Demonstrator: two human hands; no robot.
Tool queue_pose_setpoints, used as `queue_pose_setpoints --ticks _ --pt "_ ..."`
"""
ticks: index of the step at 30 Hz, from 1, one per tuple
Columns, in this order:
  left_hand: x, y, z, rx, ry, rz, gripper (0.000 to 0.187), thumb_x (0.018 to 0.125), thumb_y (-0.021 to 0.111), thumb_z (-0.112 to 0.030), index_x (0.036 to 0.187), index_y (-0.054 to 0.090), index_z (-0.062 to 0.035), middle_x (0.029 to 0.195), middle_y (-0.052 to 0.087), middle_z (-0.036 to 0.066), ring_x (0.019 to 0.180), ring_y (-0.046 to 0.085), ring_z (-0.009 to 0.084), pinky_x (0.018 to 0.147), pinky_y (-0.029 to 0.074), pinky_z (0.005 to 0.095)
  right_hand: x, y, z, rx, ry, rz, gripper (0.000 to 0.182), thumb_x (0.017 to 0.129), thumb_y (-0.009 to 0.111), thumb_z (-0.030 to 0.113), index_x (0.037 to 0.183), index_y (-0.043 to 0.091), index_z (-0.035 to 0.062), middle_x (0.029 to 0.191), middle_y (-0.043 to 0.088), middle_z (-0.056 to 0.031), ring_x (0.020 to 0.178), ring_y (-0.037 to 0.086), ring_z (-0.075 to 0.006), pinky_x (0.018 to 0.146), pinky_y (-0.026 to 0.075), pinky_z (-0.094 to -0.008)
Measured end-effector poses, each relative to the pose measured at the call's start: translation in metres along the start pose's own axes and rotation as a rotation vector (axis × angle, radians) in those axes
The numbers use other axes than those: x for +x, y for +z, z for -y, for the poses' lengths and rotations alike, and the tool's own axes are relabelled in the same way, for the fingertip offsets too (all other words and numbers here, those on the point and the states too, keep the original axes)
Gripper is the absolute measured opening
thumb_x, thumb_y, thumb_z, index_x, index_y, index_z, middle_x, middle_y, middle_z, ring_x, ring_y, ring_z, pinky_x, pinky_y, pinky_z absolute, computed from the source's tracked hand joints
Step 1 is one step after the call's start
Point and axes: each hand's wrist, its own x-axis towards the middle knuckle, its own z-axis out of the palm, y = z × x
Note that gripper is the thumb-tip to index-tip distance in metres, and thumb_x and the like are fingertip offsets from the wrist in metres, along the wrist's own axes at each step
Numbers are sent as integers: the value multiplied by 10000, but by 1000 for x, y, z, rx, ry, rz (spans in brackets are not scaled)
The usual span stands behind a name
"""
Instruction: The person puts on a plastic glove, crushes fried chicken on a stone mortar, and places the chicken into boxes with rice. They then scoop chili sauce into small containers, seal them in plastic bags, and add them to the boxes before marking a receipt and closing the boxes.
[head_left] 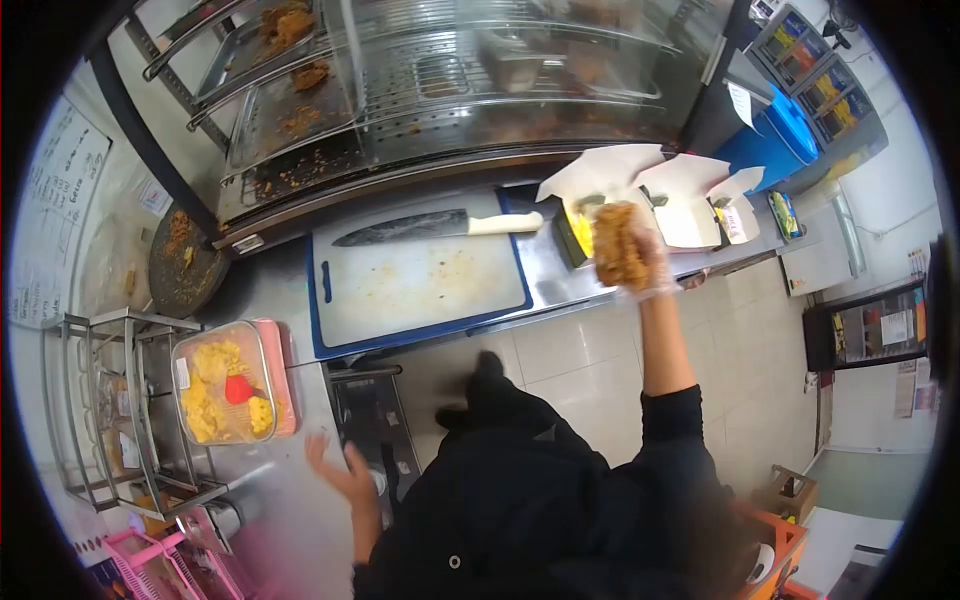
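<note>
My right hand (pixel 655 268), in a clear plastic glove, is closed on a piece of fried chicken (pixel 617 245). It hangs over the nearest of several open takeaway boxes (pixel 572 235), hiding part of that box; something yellow shows inside. My left hand (pixel 345 473) is bare, fingers apart and holding nothing, at the counter edge. Close to it stands a clear container (pixel 277 375) of yellow food with a red piece on top. A knife (pixel 400 229) with a white handle lies across the crumb-strewn, blue-edged cutting board (pixel 420 325).
Behind the board stands a display cabinet (pixel 400 150) with fried pieces on its left trays. A wire rack (pixel 140 325) and a round dark pan (pixel 190 285) are at the left. A blue bin (pixel 770 140) stands beyond the boxes. Pink baskets (pixel 150 565) sit at lower left.
</note>
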Motion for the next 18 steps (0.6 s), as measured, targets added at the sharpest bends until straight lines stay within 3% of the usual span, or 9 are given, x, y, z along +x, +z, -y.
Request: queue_pose_setpoints --ticks 1,2,3,4,8,9,13,18 --pt "27 26 -26 -68 130 137 372 817 584 -68 1159 483 38 1173 506 181 1145 454 322 1018 314 419 -4 -18 20 -20 -89 -34 533 782 616 270 1227 472 15 1067 583 -173 872 617 -256 685 552 -365" --pt "55 51 -62 -218 128 283 327 782 609 -71 1094 539 -2 1141 538 171 1144 477 341 999 341 417 0 -42 35 23 -113 44 542 774 625 271 1228 468 20 1087 576 -175 873 611 -260 686 549 -367" --pt "78 75 -101 -109 321 357 300 759 626 -77 1050 573 -28 1107 564 150 1099 510 335 969 370 409 6 -65 45 64 -134 124 552 765 633 272 1229 464 25 1106 568 -178 873 606 -263 686 546 -368" --pt "89 103 -130 -153 412 438 309 745 648 -101 1043 590 -47 1119 561 139 1075 520 335 950 385 411 12 -82 50 33 -205 26 551 752 646 276 1222 465 50 1134 556 -167 866 595 -262 686 540 -373" --pt "109 227 -236 -395 713 788 354 747 646 -115 1086 576 -38 1108 541 142 1065 511 330 922 414 430 49 -118 59 44 -255 57 526 749 639 281 1201 472 70 1132 558 -158 873 590 -258 692 536 -379" --pt "108 259 -257 -422 739 828 365 746 646 -120 1095 574 -38 1124 536 141 1074 508 326 926 414 431 62 -132 58 86 -204 150 539 733 637 276 1204 468 74 1123 566 -156 894 589 -262 706 536 -381" --pt "82 373 -305 -286 716 720 444 734 678 -156 1148 567 -44 1158 532 125 1130 468 309 953 387 422 82 -141 57 74 -214 66 526 702 618 234 1182 485 65 1103 574 -149 888 594 -257 728 536 -362" --pt "75 423 -332 -121 721 774 529 662 747 -232 1131 588 -46 1129 541 110 1103 475 284 947 371 390 96 -160 50 -70 -147 103 470 668 580 196 1113 531 51 1083 575 -126 915 587 -212 804 509 -332"
